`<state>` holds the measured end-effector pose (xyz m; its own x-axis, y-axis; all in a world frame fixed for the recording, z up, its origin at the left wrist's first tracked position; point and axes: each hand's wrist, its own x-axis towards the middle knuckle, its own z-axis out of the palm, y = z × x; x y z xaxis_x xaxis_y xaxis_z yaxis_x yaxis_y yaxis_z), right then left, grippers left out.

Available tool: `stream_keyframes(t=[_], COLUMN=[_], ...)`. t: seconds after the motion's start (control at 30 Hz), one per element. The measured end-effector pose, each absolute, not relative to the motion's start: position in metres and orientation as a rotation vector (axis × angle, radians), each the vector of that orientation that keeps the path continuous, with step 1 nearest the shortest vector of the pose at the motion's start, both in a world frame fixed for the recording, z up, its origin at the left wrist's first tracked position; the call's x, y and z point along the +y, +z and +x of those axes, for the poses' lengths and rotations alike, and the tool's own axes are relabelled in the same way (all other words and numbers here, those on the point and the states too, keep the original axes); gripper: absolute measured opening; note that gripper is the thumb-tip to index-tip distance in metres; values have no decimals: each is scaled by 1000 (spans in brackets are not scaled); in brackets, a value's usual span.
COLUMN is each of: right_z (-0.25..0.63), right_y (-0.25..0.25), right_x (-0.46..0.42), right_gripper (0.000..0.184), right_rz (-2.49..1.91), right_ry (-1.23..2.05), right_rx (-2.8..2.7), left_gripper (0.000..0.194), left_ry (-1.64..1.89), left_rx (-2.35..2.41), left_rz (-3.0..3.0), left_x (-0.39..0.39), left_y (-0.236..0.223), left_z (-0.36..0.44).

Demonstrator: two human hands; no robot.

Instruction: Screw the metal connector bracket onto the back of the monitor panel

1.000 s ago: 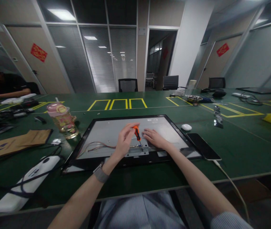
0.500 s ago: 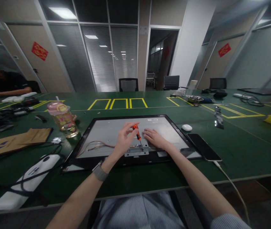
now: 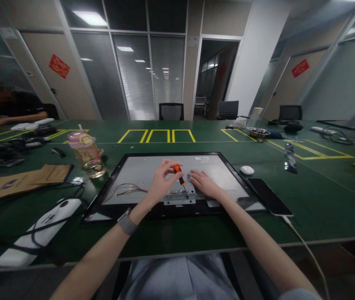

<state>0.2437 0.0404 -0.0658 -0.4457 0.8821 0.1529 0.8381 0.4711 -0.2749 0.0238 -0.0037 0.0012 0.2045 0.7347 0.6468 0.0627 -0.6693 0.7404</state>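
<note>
Panel lay at twelve o'clock, bracket at its six. Left hand gripped screwdriver, tip at bracket; right hand lay flat, screwdriver's three o'clock. Work looked unfinished; amount left unclear.

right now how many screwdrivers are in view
1: an orange-and-black screwdriver in the left hand, its shaft pointing down toward the metal bracket on the display panel. Others may be hidden from view.
</note>
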Motion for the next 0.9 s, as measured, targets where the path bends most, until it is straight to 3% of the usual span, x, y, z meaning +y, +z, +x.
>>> stream_keyframes(t=[0.23,0.73,0.9], right_z=[242,246,246], right_y=[-66,-68,-68], right_x=[41,42,41], right_gripper=[47,49,47], right_rz=[-1504,-1485,-1457], right_ry=[252,249,227], right_rx=[-2425,-2437,-2437], left_gripper=[32,28,26], left_ry=[1417,1222,1391], left_rx=[706,528,695], left_rz=[1746,1748,1829], left_x=[-2,-12,-14], left_y=[-7,-4,-6], left_z=[5,6,12])
